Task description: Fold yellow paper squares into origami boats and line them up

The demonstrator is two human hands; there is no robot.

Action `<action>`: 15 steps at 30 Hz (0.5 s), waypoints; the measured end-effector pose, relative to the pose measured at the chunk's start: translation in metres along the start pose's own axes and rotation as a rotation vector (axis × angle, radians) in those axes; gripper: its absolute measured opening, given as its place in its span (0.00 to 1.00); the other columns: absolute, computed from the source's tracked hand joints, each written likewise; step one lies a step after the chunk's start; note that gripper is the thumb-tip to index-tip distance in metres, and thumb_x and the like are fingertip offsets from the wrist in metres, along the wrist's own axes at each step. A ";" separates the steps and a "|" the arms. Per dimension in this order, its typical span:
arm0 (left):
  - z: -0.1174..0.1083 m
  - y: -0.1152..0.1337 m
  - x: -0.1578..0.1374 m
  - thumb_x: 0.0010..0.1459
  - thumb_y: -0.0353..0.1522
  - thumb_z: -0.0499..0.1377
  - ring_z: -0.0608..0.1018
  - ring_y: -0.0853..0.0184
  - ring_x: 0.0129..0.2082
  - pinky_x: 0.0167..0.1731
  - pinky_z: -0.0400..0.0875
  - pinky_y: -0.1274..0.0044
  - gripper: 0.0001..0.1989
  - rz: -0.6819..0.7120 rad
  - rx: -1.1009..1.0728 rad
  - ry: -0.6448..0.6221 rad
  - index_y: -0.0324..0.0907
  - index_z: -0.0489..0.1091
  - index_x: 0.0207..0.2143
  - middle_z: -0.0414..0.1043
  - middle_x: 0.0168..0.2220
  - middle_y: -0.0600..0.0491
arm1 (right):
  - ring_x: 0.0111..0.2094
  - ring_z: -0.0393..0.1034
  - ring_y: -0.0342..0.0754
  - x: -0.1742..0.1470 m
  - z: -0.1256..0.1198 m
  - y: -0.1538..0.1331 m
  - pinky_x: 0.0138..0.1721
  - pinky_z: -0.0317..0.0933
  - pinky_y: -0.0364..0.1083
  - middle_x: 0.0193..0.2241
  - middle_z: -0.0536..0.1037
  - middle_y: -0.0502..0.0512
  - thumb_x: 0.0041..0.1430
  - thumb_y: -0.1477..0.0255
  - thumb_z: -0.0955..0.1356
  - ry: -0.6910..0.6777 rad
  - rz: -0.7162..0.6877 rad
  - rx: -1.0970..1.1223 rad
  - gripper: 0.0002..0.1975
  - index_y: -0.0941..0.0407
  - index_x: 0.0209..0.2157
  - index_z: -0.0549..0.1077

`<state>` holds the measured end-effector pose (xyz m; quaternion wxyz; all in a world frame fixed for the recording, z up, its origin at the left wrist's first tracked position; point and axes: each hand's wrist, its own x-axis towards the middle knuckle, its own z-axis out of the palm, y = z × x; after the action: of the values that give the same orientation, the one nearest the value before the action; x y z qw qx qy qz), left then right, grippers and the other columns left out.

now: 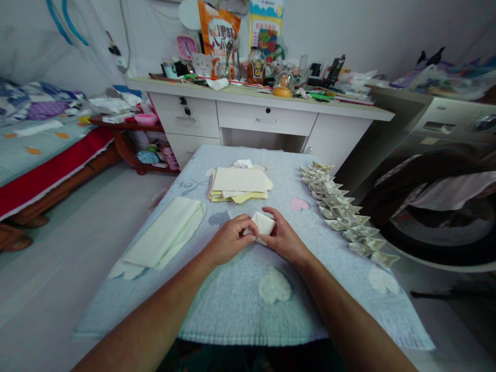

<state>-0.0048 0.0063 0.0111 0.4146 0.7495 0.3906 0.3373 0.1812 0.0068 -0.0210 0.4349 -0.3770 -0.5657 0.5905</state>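
Between my hands is a small piece of folded white paper [264, 223], held just above the cloth-covered table [236, 289]. My left hand [234, 236] pinches its left edge with thumb and curled fingers. On the right side, my right hand [285, 236] grips it between thumb and forefinger. Beyond the hands lies a stack of cream and yellow paper sheets [240, 181]. Larger folded pale sheets [165, 232] rest to the left. Several folded paper boat-like shapes [344, 212] stand in rows along the table's right side.
A white desk [267, 118] crowded with jars, a pink clock [186, 47] and an orange snack bag [219, 36] stands behind the table. To the right is a washing machine [445, 116] with its door open. A bed [50, 170] is at the left.
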 end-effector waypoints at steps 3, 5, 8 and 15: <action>0.001 -0.003 0.001 0.50 0.26 0.58 0.69 0.71 0.30 0.31 0.60 0.80 0.03 -0.017 -0.029 0.023 0.40 0.71 0.28 0.64 0.30 0.56 | 0.38 0.69 0.45 -0.001 0.001 -0.005 0.38 0.63 0.43 0.41 0.72 0.52 0.47 0.75 0.72 -0.039 -0.007 0.031 0.36 0.53 0.56 0.55; 0.003 -0.007 0.002 0.50 0.26 0.58 0.70 0.70 0.31 0.31 0.61 0.80 0.03 -0.053 -0.083 0.059 0.40 0.70 0.28 0.65 0.31 0.56 | 0.35 0.68 0.44 -0.002 0.001 -0.010 0.35 0.62 0.42 0.39 0.72 0.51 0.46 0.77 0.71 -0.046 0.004 0.074 0.36 0.52 0.56 0.55; 0.004 -0.012 0.004 0.51 0.28 0.59 0.71 0.70 0.29 0.29 0.63 0.80 0.11 -0.145 -0.294 0.105 0.41 0.68 0.39 0.69 0.32 0.56 | 0.26 0.65 0.40 -0.003 0.000 -0.017 0.25 0.57 0.39 0.31 0.72 0.47 0.45 0.77 0.68 -0.009 0.044 0.110 0.33 0.51 0.54 0.57; 0.008 -0.008 0.004 0.49 0.27 0.61 0.76 0.69 0.35 0.33 0.68 0.80 0.36 -0.106 -0.436 0.220 0.47 0.51 0.60 0.70 0.43 0.51 | 0.28 0.65 0.41 0.000 0.003 -0.011 0.28 0.58 0.39 0.31 0.73 0.48 0.47 0.67 0.74 0.002 0.002 0.092 0.22 0.53 0.43 0.66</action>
<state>0.0015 0.0095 0.0010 0.5387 0.5797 0.3900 0.4708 0.1795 0.0061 -0.0097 0.4518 -0.3577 -0.5370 0.6161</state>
